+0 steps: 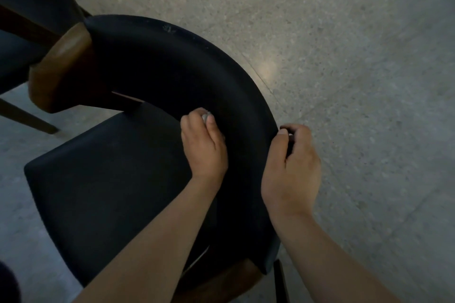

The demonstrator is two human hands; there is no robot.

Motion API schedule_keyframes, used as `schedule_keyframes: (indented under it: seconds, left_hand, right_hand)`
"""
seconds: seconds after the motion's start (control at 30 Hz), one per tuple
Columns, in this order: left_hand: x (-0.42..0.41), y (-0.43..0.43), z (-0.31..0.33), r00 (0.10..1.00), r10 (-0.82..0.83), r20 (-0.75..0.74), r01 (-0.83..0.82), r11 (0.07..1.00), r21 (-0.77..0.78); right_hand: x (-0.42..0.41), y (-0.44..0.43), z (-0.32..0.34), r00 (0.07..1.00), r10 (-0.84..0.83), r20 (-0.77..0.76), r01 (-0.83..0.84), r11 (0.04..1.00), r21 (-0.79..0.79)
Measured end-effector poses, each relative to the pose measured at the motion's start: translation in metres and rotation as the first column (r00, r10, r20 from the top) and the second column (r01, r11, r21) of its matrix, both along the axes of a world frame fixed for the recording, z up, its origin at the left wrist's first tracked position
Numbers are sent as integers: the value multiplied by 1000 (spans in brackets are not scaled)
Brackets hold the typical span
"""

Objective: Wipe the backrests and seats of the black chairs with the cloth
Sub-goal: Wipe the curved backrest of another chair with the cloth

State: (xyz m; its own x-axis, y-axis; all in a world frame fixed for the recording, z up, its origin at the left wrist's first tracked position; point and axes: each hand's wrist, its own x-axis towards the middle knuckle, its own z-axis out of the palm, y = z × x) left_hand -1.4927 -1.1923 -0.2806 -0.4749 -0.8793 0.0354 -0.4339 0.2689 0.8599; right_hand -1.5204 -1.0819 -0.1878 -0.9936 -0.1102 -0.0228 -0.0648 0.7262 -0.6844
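Black upholstery is filling the near view, the seat (98, 179) lying under both forearms. Just beyond, the left hand (204, 147) is curling its fingers round a pale cloth (205, 116), only a small bit showing, and pressing it against the inner face of the curved backrest (160, 61). The right hand (293, 170) is gripping the backrest's outer edge, fingers hooking over the rim. Farther off, a brown wooden arm end (61, 69) is sitting just beside a second dark chair (37, 2) on the speckled grey floor (344, 56).
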Motion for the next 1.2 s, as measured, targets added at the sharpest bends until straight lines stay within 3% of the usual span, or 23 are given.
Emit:
schedule_keyframes:
  seconds: [0.17,0.3,0.37,0.43,0.5,0.6,0.7,0.8,0.9,1.0,1.1,1.2]
  left_hand:
    - [2,-6,-9,998,20,54,-27,990,140]
    - [25,-13,-38,958,-27,286,-119,869,480]
    - [37,-9,-44,925,-77,372,-140,842,521]
    - [40,-5,-32,958,-31,286,-107,885,453]
    - [36,-9,-5,996,-4,84,-24,945,326]
    - [23,-21,50,979,-125,-160,151,976,158]
    - [3,-27,100,918,-272,-287,301,952,58]
    - [-15,-27,118,851,-459,-253,446,888,-112]
    - [-20,-24,109,787,-617,-6,594,759,-266]
    - [-19,-25,107,731,-663,162,678,681,-275]
    - [-19,-34,113,670,-731,133,739,638,-217]
    - [-19,-35,118,672,-741,-24,727,665,-172]
  right_hand:
    - [0,-1,0,1000,6,-10,-6,1000,-5]
    - [0,-2,-1,1000,6,-26,-6,1000,-2]
    - [0,-2,0,1000,7,-28,-7,1000,5]
    - [0,-2,0,1000,7,-24,-7,1000,14]
    - [1,-1,1,999,-1,-32,1,1000,7]
    - [2,-1,0,999,-23,-34,21,999,-37]
    - [2,-2,1,998,-38,-52,35,997,-62]
    - [2,-2,1,997,-41,-68,37,998,-51]
    - [2,-2,0,995,-35,-89,32,999,-30]
    - [2,-2,1,995,-38,-95,35,999,-36]
    - [2,-2,0,995,-44,-87,41,998,-37]
    - [2,-3,0,995,-43,-93,41,999,-22]
